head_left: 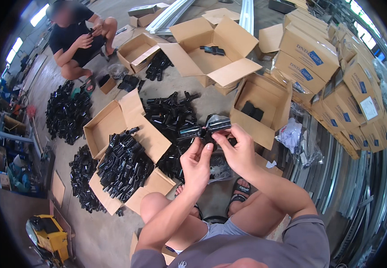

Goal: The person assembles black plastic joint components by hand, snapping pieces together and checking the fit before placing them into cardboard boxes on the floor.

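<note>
My left hand point(196, 163) pinches a glossy black part point(189, 133), long and narrow. In my right hand point(237, 149) is another black part point(219, 125) of similar look, gripped between thumb and fingers. The two parts meet or nearly meet between my fingertips; whether they are joined I cannot tell. Just beyond my hands lies a loose heap of black parts point(169, 110) on the floor. To the left, an open carton point(158, 142) lies with black parts point(124, 165) spilling over its flaps.
An open carton point(231, 40) ahead holds a few black parts; another carton point(265, 96) stands right of my hands. Closed boxes point(307, 49) are stacked at right, near metal profiles point(336, 165). A co-worker point(75, 35) squats far left by a black heap point(68, 111). A yellow machine point(50, 239) stands lower left.
</note>
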### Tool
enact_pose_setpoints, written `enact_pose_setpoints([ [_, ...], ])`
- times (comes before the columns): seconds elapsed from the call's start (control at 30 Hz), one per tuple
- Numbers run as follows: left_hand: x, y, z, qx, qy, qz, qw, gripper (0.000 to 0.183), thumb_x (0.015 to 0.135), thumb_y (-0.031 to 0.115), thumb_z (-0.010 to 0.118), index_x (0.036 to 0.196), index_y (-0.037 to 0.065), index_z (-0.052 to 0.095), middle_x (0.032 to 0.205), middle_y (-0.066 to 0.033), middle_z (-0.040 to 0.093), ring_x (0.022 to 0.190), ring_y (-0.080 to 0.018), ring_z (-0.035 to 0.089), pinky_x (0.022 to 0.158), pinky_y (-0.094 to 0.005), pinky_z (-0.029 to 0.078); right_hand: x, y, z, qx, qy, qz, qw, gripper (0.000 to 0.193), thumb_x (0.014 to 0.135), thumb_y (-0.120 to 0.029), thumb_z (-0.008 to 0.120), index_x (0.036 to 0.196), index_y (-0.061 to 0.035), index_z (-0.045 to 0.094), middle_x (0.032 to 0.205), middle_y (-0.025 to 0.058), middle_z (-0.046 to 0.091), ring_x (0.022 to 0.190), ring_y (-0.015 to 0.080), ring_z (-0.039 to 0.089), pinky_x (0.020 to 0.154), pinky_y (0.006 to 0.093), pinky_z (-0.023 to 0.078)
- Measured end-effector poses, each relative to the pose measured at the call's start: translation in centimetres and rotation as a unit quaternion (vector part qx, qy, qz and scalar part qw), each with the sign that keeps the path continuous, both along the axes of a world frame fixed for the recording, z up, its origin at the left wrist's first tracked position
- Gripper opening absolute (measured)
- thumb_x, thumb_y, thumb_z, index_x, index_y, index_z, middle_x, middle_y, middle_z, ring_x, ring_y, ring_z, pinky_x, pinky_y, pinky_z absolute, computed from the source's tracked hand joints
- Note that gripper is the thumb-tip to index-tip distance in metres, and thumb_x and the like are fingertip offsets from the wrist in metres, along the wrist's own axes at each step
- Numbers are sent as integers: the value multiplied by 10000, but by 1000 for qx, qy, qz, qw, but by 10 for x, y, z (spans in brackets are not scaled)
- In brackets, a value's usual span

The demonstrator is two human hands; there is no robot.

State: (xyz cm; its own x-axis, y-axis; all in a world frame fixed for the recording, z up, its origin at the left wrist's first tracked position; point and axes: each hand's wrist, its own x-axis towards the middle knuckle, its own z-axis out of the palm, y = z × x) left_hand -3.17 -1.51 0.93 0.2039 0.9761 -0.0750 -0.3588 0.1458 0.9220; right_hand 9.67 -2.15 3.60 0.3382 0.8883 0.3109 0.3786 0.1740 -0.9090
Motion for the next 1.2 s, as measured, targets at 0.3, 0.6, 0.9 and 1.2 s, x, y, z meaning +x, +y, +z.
enact_pose_setpoints([
  [0.3, 1, 3, -5, 12, 9, 10, 1000, 359, 980, 74, 621, 1278, -117, 559, 976, 7, 627, 887, -33, 513, 773, -189, 436, 2, -4, -3, 12, 22, 27, 999, 140, 847, -72, 749, 946, 18, 711, 874, 93, 690, 793, 165, 650, 724, 277, 488],
  [0.6, -1, 1, -1, 23, 24, -2, 999, 353, 978, 57, 614, 1294, -91, 560, 1070, -16, 645, 946, -48, 536, 831, -198, 440, 5, -2, -12, -18, 80, 41, 996, 139, 868, -92, 737, 964, 4, 711, 897, 94, 695, 824, 168, 655, 741, 292, 493],
  [0.9, -1, -1, -1, 18, 28, 3, 999, 327, 971, 56, 627, 1261, -90, 583, 1020, -8, 652, 903, -41, 541, 792, -193, 448, 7, -1, -18, -47, 129, 53, 989, 184, 883, -119, 745, 1035, -20, 717, 932, 55, 674, 852, 114, 632, 740, 271, 487],
  [1.2, 3, 0, 7, 20, 26, 17, 999, 221, 966, 55, 634, 1142, -78, 621, 876, 45, 593, 795, -17, 479, 685, -172, 399, 7, -2, -16, -55, 167, 66, 982, 159, 882, -81, 726, 1016, -2, 691, 962, 62, 693, 896, 125, 655, 794, 278, 505],
])
